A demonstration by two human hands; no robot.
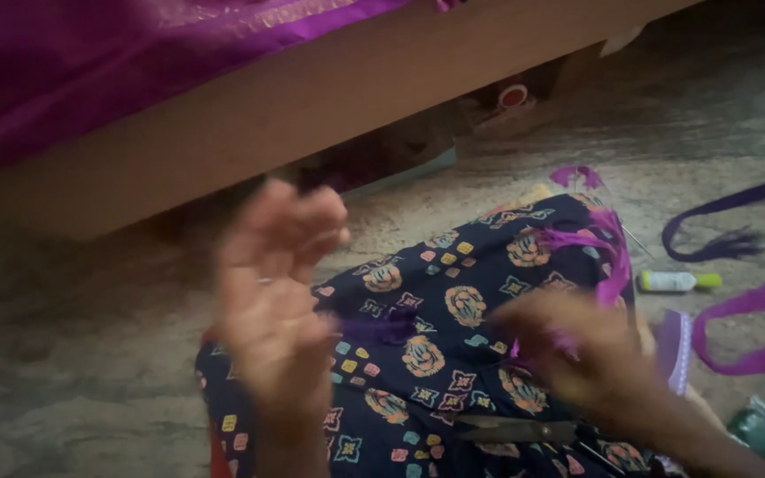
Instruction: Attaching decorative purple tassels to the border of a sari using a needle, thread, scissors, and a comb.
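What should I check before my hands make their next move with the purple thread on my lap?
1. Left hand free: ok, raised with fingers spread, though blurred.
2. Right hand grip on the purple thread: cannot tell, motion blur hides the fingers.
3. Scissors within reach: ok, lying on the patterned dark cloth near the right hand.
4. Scissor blades closed: cannot tell, too dim.
5. Small white tube with green cap clear of the work: ok, lying on the floor apart from the cloth.
6. Purple ribbon untangled from the lap: ok, on the floor to the right.
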